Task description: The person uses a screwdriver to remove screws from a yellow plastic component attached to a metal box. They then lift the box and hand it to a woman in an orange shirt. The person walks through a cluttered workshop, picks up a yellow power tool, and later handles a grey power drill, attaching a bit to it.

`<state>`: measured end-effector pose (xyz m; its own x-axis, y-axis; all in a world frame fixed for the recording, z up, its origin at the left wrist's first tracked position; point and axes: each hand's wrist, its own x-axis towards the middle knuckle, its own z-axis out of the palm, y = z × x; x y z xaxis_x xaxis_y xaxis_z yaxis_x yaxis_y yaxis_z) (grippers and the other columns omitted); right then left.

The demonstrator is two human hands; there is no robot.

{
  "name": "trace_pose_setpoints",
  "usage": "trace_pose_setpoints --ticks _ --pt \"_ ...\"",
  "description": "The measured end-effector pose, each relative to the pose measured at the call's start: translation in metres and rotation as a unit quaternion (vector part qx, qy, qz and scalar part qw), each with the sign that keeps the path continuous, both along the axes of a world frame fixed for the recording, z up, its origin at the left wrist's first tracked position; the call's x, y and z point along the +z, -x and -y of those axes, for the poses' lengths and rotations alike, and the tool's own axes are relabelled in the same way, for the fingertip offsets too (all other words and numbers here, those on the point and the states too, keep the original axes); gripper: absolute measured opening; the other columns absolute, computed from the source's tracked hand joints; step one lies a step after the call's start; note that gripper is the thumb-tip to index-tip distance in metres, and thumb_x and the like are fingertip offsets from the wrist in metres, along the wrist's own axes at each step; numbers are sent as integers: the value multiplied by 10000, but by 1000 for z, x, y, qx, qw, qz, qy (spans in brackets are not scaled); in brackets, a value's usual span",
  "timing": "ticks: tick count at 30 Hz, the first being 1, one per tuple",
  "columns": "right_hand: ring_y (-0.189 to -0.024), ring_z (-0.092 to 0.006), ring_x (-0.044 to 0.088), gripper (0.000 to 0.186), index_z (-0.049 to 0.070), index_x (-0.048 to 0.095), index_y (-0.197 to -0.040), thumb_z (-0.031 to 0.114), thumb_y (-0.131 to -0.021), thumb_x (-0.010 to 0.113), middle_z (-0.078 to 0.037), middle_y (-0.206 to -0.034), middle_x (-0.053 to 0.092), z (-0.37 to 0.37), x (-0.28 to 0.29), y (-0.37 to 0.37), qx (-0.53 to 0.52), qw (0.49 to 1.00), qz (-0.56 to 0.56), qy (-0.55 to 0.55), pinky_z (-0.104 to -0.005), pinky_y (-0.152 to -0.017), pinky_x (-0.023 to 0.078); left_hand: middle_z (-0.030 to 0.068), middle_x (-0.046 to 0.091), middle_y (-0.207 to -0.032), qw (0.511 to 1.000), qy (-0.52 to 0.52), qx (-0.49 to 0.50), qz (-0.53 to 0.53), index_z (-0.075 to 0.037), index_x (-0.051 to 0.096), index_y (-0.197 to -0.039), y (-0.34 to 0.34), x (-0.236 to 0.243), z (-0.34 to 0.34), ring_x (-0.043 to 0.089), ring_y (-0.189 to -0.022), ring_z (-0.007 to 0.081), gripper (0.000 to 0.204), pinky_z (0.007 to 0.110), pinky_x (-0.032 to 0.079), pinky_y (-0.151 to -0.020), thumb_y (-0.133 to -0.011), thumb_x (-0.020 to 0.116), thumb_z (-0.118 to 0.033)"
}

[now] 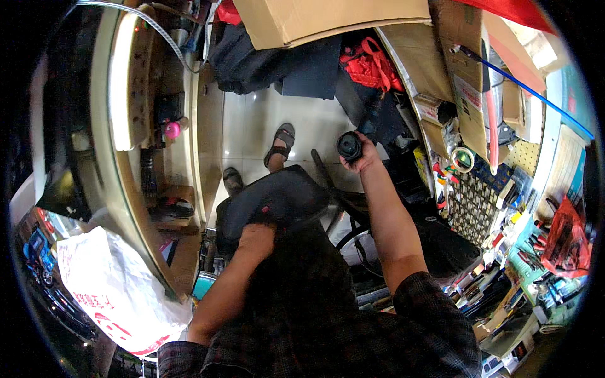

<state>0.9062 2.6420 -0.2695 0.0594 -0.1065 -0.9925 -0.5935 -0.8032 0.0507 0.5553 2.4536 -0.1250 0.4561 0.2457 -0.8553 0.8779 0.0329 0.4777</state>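
Observation:
My right hand (pixel 365 155) is wrapped round a black cylinder (pixel 349 146), seen end-on with a round, ridged top. It holds the cylinder out over the floor, beyond my lap. A dark, flat-sided black object (pixel 283 196), perhaps a bag or a seat, lies across in front of my body; its kind is unclear. My left hand (pixel 258 235) reaches against this object or into it. Its fingers are lost in the dark and blur, so their grip does not show. A small reddish spot (pixel 266 208) shows on the black surface.
Below lies a pale tiled floor (pixel 252 116), with sandalled feet (pixel 283 138). A glass-fronted cabinet (pixel 208 126) stands left, beside a white plastic bag (pixel 116 283). Cardboard boxes (pixel 334 22) stand ahead. At right, a cluttered bench carries a tape roll (pixel 462 160) and a red bag (pixel 567 242).

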Motion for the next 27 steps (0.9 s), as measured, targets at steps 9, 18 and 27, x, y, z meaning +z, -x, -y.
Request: trace_pose_setpoints --ticks 9,18,27 --pt "-789 -256 729 299 200 682 -1082 479 -995 617 -24 -968 752 -50 -5 9 67 991 82 -85 -432 -628 586 176 753 -1060 997 25 59 -47 -84 710 -1059 9 -25 15 737 -999 358 272 469 581 -865 -880 730 -287" --pt "-827 -246 732 319 168 664 -1132 409 -942 748 -56 -1027 762 -147 3 36 15 970 105 -217 -416 -725 587 166 758 -1046 996 6 3 -87 -93 695 -1101 41 -53 49 740 -985 344 278 466 580 -856 -893 706 -278" --pt "-921 -218 711 362 96 676 -1187 266 -901 817 -30 -1007 704 -41 37 56 80 952 181 -235 -391 -804 605 167 753 -1045 992 25 -3 -124 -85 691 -1099 42 -52 38 733 -1016 329 351 449 578 -879 -908 719 -377"
